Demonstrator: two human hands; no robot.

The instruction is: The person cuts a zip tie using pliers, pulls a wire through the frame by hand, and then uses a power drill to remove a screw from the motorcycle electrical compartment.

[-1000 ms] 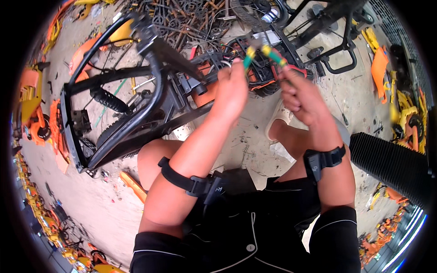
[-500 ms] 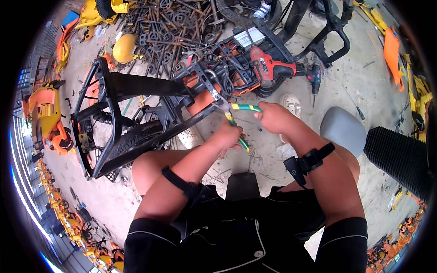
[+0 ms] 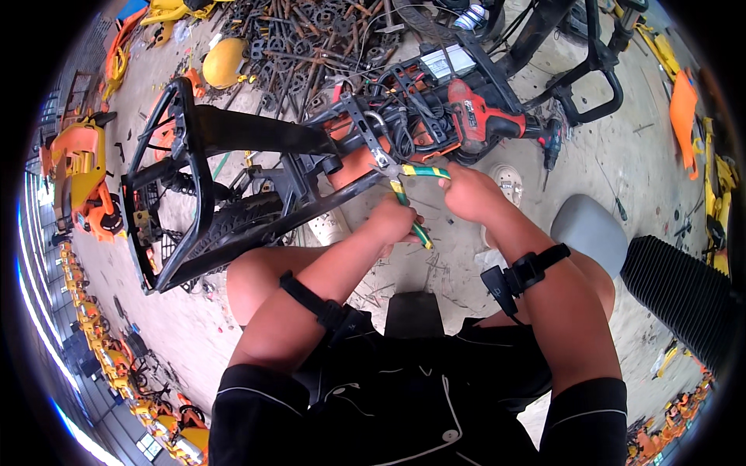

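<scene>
My left hand (image 3: 394,220) is closed round the lower handle of the green-and-yellow bolt cutters (image 3: 425,171). The other handle, pointing right, is gripped in my right hand (image 3: 472,194). The handles stand spread apart. Their metal head rests against the black vehicle frame (image 3: 260,140), close to a metal bracket and the end of a lower tube. What lies between the jaws is too small to make out. Just beyond the jaws, black cables (image 3: 402,140) and an orange panel (image 3: 353,167) sit inside the frame.
A red cordless power tool (image 3: 475,120) lies on the frame, with a smaller drill (image 3: 552,144) beside it. Rusty metal parts (image 3: 311,54) are heaped behind, near a yellow rounded piece (image 3: 224,64). A grey seat (image 3: 587,229) and black ribbed object (image 3: 680,283) are at right.
The frame and tools appear slightly further right and, on the right side, lower in the picture. Both hands keep their hold on the bolt cutters, whose handles remain spread.
</scene>
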